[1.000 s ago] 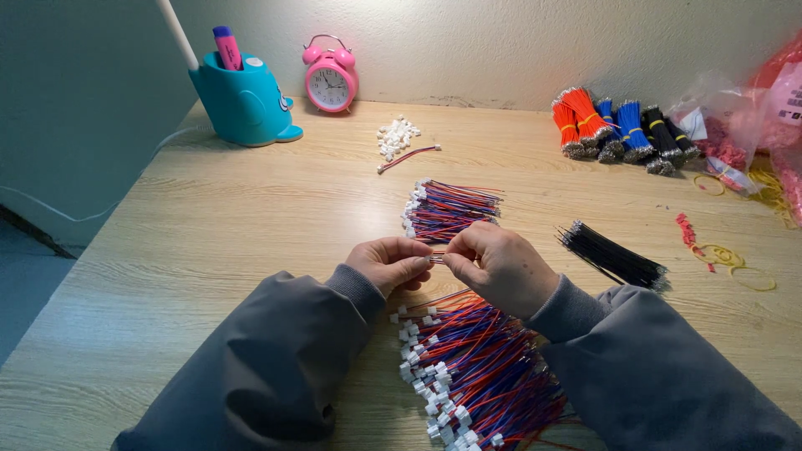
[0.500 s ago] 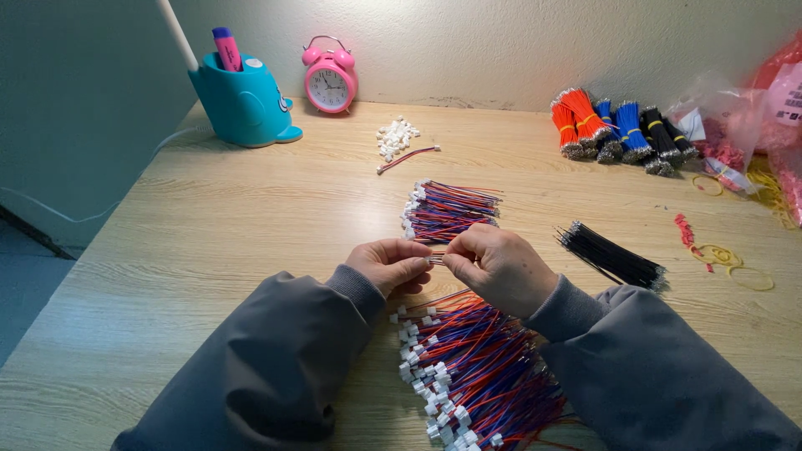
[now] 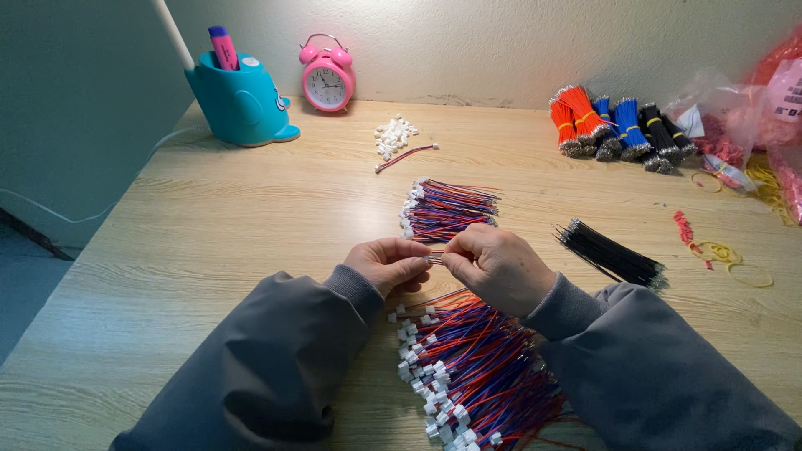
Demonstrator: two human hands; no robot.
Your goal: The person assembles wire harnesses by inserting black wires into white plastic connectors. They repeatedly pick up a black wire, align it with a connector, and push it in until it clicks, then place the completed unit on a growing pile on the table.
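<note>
While a thin red-and-blue wire lead is pinched between the left hand and right hand above the loose pile of white-plugged wires, it could be dropped into that pile if either pinch slackened.

In the middle, the left hand and right hand pinch one small wire together. Wire piles lie below and above them.
</note>
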